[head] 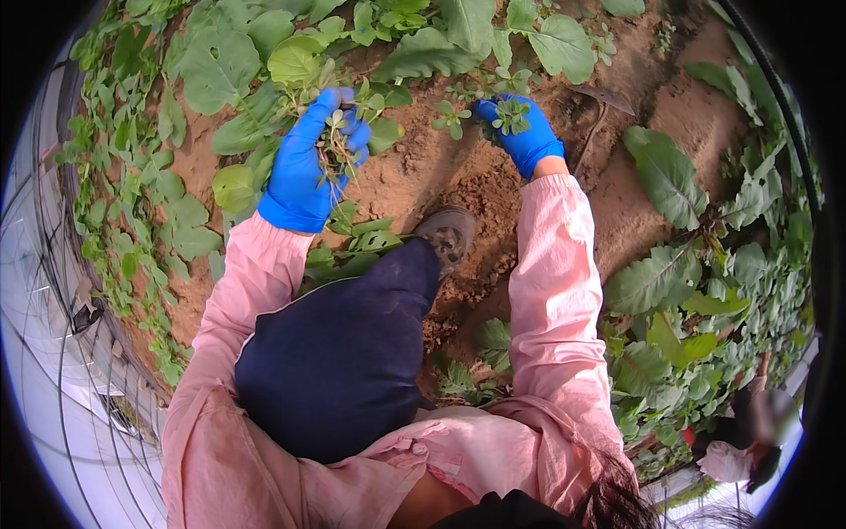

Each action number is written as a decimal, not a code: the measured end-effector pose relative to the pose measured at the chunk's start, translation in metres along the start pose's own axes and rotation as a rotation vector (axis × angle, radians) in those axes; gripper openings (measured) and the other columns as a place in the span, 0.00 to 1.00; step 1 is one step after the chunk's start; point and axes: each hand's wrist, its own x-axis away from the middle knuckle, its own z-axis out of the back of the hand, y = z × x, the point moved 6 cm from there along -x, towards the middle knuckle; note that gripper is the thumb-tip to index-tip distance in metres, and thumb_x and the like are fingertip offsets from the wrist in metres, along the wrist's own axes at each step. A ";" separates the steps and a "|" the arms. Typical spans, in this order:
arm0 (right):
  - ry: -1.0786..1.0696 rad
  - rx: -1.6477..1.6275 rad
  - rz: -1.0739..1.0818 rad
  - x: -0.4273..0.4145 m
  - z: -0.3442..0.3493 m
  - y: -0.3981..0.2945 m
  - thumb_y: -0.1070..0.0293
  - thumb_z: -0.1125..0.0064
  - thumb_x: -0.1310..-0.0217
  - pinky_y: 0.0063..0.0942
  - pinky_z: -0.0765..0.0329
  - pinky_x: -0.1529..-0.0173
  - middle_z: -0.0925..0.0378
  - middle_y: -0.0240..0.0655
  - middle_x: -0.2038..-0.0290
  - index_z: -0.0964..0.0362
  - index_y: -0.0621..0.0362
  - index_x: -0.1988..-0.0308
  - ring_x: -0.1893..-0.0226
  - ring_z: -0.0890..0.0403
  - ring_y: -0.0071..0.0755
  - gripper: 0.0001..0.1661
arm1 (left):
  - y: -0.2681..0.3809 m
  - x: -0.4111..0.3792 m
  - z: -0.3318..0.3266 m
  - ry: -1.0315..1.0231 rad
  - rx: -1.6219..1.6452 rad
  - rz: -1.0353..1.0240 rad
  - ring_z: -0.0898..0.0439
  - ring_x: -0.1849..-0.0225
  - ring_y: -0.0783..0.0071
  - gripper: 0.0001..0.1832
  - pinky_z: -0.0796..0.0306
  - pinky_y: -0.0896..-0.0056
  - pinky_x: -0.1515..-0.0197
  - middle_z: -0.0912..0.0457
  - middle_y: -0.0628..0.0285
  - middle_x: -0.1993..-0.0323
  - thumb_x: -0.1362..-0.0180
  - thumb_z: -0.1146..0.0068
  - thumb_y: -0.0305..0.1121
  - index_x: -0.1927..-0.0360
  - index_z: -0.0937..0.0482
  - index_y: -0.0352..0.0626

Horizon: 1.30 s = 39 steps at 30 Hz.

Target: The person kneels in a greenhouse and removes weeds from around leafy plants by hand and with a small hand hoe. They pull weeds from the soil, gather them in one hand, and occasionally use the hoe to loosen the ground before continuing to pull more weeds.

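Note:
My left hand (305,165), in a blue disposable glove, is closed around a bunch of uprooted purslane-like weeds (335,142). Thin stems and pale roots hang out between its fingers. Farther right, my right hand (522,132), gloved the same way, has its fingers curled around a low purslane-like plant (512,116) just above the soil. Sprigs of that plant (451,120) stick out to the left of the fingers. Its base is hidden, so I cannot tell if it is still rooted.
Broad-leaved green crop plants (220,69) grow ahead and to the left, with more leafy plants (661,278) on the right. My shoe (449,238) rests on brown soil (410,172) between them. A dark hose-like line (780,99) curves along the right. Another person (740,430) is at lower right.

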 end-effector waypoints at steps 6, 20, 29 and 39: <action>0.116 -0.878 -0.393 0.041 0.014 0.018 0.64 0.49 0.42 0.12 0.36 0.79 0.25 0.27 0.77 0.26 0.57 0.64 0.81 0.30 0.15 0.10 | 0.001 -0.003 0.011 -0.027 0.037 0.006 0.36 0.76 0.78 0.12 0.41 0.77 0.77 0.34 0.69 0.77 0.38 0.53 0.39 0.59 0.28 0.43; 0.074 -0.009 -0.215 -0.040 0.031 -0.014 0.45 0.41 0.55 0.33 0.26 0.61 0.22 0.45 0.69 0.26 0.62 0.59 0.69 0.22 0.43 0.32 | 0.001 -0.004 0.003 -0.036 0.047 0.037 0.35 0.75 0.77 0.12 0.40 0.77 0.76 0.33 0.69 0.74 0.39 0.52 0.40 0.59 0.27 0.42; 0.128 0.177 -0.280 -0.034 0.026 -0.032 0.53 0.45 0.53 0.37 0.27 0.57 0.23 0.49 0.64 0.25 0.61 0.61 0.64 0.23 0.51 0.24 | -0.005 -0.004 -0.002 -0.065 0.011 0.049 0.35 0.75 0.77 0.12 0.40 0.77 0.75 0.34 0.69 0.75 0.38 0.54 0.40 0.59 0.28 0.42; 0.270 0.138 -0.231 -0.028 0.017 -0.040 0.55 0.53 0.45 0.41 0.27 0.55 0.24 0.50 0.62 0.24 0.61 0.64 0.61 0.23 0.53 0.20 | -0.009 0.001 -0.011 -0.049 -0.095 0.018 0.33 0.75 0.76 0.12 0.38 0.77 0.75 0.34 0.68 0.77 0.37 0.55 0.40 0.60 0.29 0.41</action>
